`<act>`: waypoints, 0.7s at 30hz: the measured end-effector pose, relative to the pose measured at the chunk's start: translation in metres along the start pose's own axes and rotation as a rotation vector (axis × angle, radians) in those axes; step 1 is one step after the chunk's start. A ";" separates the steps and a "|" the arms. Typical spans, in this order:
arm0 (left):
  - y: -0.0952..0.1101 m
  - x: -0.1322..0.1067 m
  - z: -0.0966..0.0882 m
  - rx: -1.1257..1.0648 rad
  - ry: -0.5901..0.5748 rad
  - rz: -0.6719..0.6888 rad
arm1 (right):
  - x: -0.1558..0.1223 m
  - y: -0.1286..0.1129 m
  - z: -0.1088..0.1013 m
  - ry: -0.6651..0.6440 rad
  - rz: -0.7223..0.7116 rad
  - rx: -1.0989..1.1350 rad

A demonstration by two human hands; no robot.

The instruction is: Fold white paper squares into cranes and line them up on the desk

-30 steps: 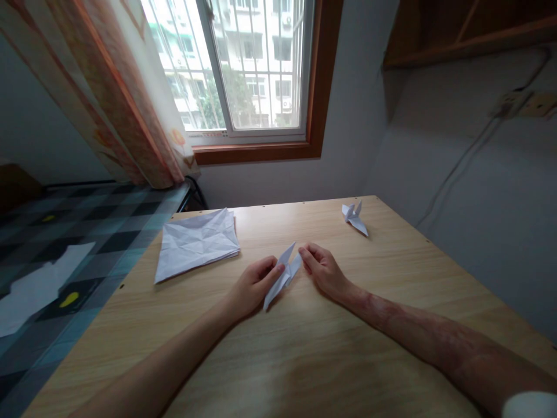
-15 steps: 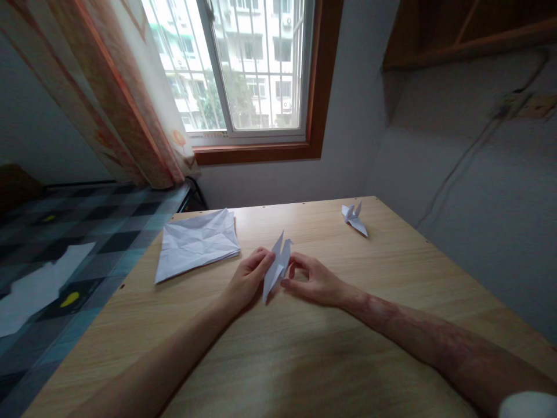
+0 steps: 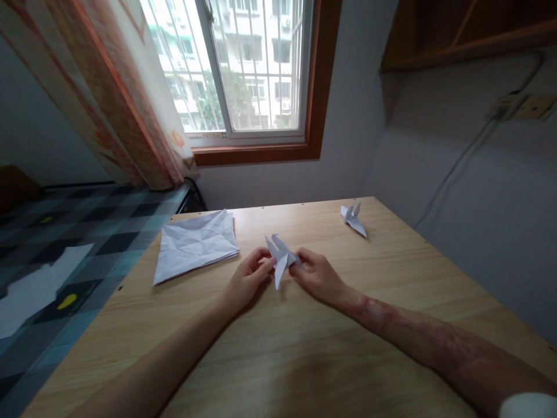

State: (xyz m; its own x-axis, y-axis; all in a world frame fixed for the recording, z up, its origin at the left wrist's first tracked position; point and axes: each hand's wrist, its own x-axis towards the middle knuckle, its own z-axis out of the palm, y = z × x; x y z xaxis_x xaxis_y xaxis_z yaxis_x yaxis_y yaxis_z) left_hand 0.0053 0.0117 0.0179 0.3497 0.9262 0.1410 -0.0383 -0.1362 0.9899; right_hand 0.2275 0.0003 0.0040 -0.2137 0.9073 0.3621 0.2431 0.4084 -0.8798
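Note:
A white folded paper crane point(image 3: 282, 259) is held just above the table, between my two hands. Its pointed neck and tail stick up and one wing hangs down towards me. My left hand point(image 3: 250, 276) is closed at the crane's left side, thumb tip against the paper. At the other side, my right hand point(image 3: 317, 276) pinches the right wing between thumb and fingers; part of that wing is hidden by them. A second paper crane point(image 3: 354, 220) rests near the table's far right corner.
Creased white paper sheets point(image 3: 198, 244) lie stacked at the left of the wooden table point(image 3: 261, 360). A bed with a checked cover point(image 3: 108, 232) and loose paper point(image 3: 46, 284) adjoins the left side. A white rounded object point(image 3: 528, 405) is cut off at the lower right.
The crane has turned and its wings are now spread apart. My right hand, loosely curled beside it before, has closed on the right wing; my left hand stays at the left side.

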 end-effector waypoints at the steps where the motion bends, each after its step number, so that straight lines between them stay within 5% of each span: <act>1: 0.001 -0.001 0.000 0.009 0.036 0.017 | 0.000 0.002 -0.001 0.077 0.015 -0.055; 6: 0.003 -0.006 0.001 0.126 0.144 0.149 | 0.000 0.004 -0.003 0.192 0.027 -0.119; 13: 0.002 -0.006 0.002 0.323 0.088 0.097 | 0.002 0.004 -0.004 0.138 -0.086 -0.026; 21: 0.002 -0.005 0.001 0.376 0.087 0.124 | 0.009 0.019 -0.009 0.130 0.061 0.214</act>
State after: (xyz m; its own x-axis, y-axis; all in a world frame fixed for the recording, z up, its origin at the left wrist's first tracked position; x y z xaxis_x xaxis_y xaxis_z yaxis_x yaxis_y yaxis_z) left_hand 0.0044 0.0068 0.0188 0.2830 0.9186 0.2757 0.2751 -0.3531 0.8942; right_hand 0.2390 0.0177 -0.0067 -0.0781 0.9403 0.3312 0.0433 0.3351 -0.9412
